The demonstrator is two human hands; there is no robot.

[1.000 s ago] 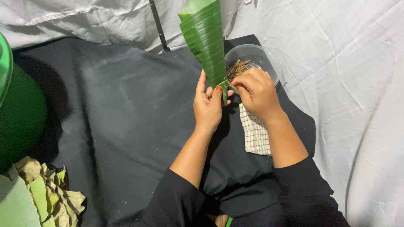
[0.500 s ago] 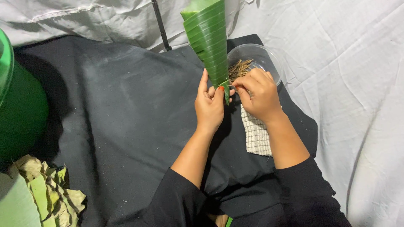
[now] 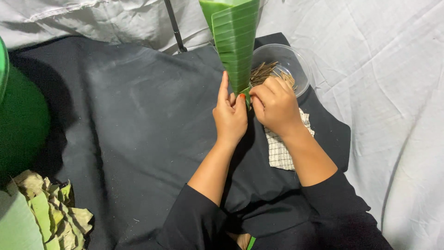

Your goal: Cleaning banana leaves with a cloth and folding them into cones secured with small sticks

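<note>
A green leaf rolled into a cone [image 3: 236, 41] stands upright with its narrow tip down, above the black cloth [image 3: 129, 120]. My left hand [image 3: 229, 115] grips the cone's tip between thumb and fingers. My right hand [image 3: 275, 106] is pressed against the same tip from the right, its fingers closed on it. Whether that hand also holds a stick is hidden. Just behind my right hand sits a clear plastic bowl [image 3: 296, 62] with several thin brown sticks [image 3: 263, 73] in it.
A white checked cloth [image 3: 282, 150] lies under my right wrist. A large green container [image 3: 21, 125] stands at the far left, with torn dried leaf scraps [image 3: 53, 210] in front of it. A dark rod [image 3: 175, 25] rises at the back. Grey sheeting [image 3: 397, 106] surrounds the black cloth.
My right hand has moved left from the bowl's edge onto the cone's tip. The cone has turned more upright.
</note>
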